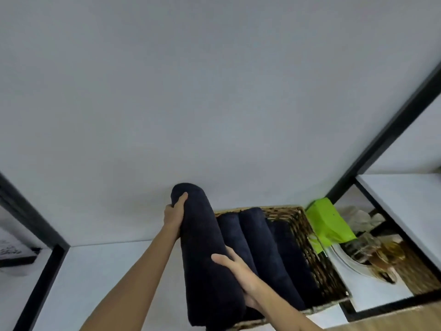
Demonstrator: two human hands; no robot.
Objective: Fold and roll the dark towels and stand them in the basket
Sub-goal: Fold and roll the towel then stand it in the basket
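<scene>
A long rolled dark towel [205, 247] is held at the left side of the woven basket [310, 244]. My left hand [174, 215] grips its upper end from the left. My right hand [236, 273] wraps around its lower part from the right. Three other rolled dark towels [260, 249] lie side by side in the basket, to the right of the held roll. The held roll's lower end hides the basket's near left corner.
The basket sits on a white shelf [100, 283] against a white wall, framed by black posts [381, 139]. A bright green bag [328, 223] lies just right of the basket. Beyond it, a white plate [346, 261] and glass items [372, 249] crowd the right compartment.
</scene>
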